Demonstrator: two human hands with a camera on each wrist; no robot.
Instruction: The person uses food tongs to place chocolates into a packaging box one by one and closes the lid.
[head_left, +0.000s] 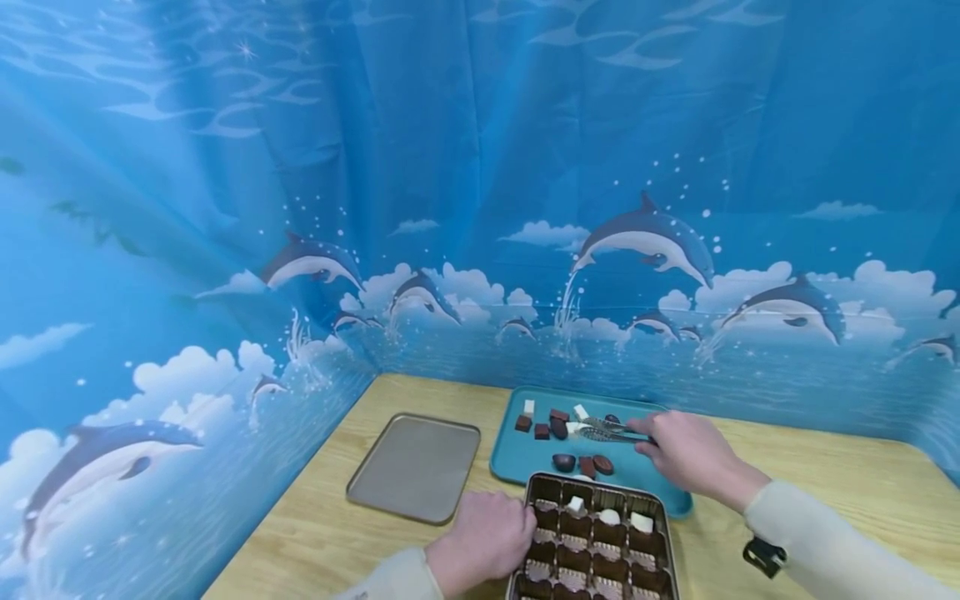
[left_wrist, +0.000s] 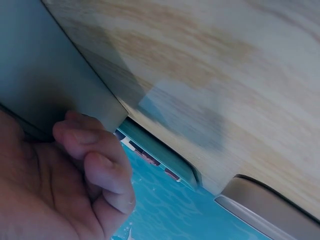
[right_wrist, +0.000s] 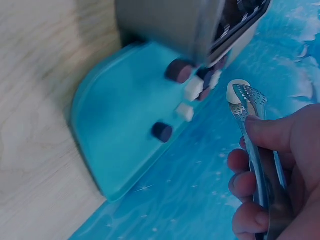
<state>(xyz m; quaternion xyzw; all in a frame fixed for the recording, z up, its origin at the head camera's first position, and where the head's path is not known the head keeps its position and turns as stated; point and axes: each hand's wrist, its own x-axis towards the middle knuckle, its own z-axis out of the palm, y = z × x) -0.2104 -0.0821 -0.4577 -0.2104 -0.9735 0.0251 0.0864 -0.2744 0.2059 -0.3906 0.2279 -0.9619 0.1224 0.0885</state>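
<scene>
My right hand (head_left: 686,450) grips metal tongs (head_left: 615,431) with perforated tips over the teal tray (head_left: 517,467). A rounded white chocolate (right_wrist: 235,91) is between the tong tips in the right wrist view. Brown, dark and white chocolates lie on the tray, among them a dark dome (head_left: 563,462) and a brown oval (head_left: 603,464). My left hand (head_left: 486,533) holds the left edge of a divided tin (head_left: 670,542), its fingers curled against the wall. Three white chocolates, such as this one (head_left: 641,522), sit in the compartments of the tin's far row.
A grey-brown metal lid (head_left: 416,467) lies flat on the wooden table (head_left: 330,483), left of the tray. The tin overlaps the tray's near edge in the head view. A blue dolphin-print curtain (head_left: 450,167) stands behind and to the left of the table.
</scene>
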